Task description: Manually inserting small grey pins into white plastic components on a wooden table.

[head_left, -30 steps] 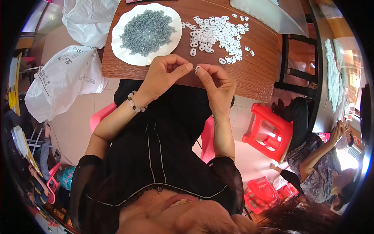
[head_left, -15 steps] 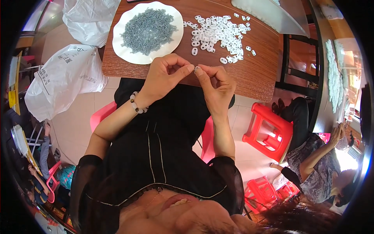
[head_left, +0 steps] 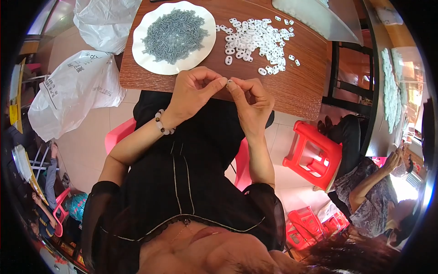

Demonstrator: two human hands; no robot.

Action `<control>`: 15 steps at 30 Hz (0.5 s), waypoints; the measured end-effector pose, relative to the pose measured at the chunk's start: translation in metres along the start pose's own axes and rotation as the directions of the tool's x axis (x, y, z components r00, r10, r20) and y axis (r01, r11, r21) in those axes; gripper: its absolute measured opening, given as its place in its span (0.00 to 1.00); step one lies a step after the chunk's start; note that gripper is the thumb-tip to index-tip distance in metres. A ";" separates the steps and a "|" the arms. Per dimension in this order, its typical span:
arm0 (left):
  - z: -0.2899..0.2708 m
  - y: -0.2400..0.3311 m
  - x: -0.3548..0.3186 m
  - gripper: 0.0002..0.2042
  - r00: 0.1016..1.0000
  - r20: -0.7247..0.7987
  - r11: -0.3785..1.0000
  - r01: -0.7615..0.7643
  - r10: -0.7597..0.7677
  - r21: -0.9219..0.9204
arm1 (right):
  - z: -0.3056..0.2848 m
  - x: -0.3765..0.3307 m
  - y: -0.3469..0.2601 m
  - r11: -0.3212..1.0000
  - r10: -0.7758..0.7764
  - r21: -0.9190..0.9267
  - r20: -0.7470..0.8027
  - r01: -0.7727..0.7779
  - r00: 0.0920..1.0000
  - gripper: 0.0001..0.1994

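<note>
My left hand (head_left: 195,90) and my right hand (head_left: 252,98) meet at their fingertips over the near edge of a brown wooden table (head_left: 292,93). Thumb and forefinger are pinched together on each. Whatever sits between them is tiny and mostly hidden; only a whitish speck shows at the right fingertips. Just beyond the left hand stands a white scalloped plate (head_left: 140,55) heaped with small grey-blue cylindrical pieces (head_left: 174,36). Past the right hand lies a loose pile of small white oval pieces with two holes (head_left: 260,41).
A pale, sheet-like thing (head_left: 315,20) rests at the table's far right. White sacks (head_left: 75,93) stand left on the floor. Red plastic stools (head_left: 315,153) are to the right, near a seated person (head_left: 369,196) at another table. Other people sit at the far left.
Both hands hold nearly the same pinched pose; the right has shifted very slightly left. The view has moved a little.
</note>
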State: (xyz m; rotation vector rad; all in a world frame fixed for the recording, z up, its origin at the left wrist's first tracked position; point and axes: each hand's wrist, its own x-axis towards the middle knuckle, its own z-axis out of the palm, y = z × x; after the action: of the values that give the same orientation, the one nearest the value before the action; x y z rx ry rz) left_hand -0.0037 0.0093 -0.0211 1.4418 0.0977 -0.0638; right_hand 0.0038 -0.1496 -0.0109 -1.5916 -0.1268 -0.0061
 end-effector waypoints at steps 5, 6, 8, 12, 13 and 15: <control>0.001 -0.003 0.000 0.06 1.000 0.002 1.000 0.002 -0.002 -0.024 | -0.001 0.000 0.001 0.999 -0.003 -0.037 -0.007 0.003 1.000 0.04; 0.000 -0.004 0.000 0.06 1.000 0.003 1.000 0.000 0.000 -0.011 | 0.000 0.000 0.001 0.999 -0.003 -0.037 -0.007 0.002 1.000 0.04; 0.001 -0.002 -0.001 0.06 1.000 0.008 1.000 0.019 -0.019 -0.021 | 0.000 -0.001 -0.001 0.999 0.042 0.022 -0.010 -0.042 0.999 0.04; 0.000 -0.001 0.000 0.07 0.998 0.024 0.997 0.057 -0.056 -0.043 | 0.000 0.001 -0.003 0.996 0.081 0.047 -0.018 -0.080 0.997 0.04; 0.000 0.000 0.000 0.07 0.998 0.024 0.997 0.057 -0.056 -0.044 | -0.001 0.002 -0.004 0.996 0.081 0.030 -0.019 -0.080 0.997 0.04; 0.000 0.001 0.000 0.10 0.996 0.042 0.995 0.085 -0.083 -0.055 | -0.001 0.003 -0.004 0.997 0.079 0.012 -0.020 -0.079 0.997 0.05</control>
State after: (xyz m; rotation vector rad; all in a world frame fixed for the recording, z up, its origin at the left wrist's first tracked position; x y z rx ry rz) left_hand -0.0035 0.0098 -0.0197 1.3790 0.1267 -0.1576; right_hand 0.0061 -0.1507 -0.0071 -1.5843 -0.0477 0.0400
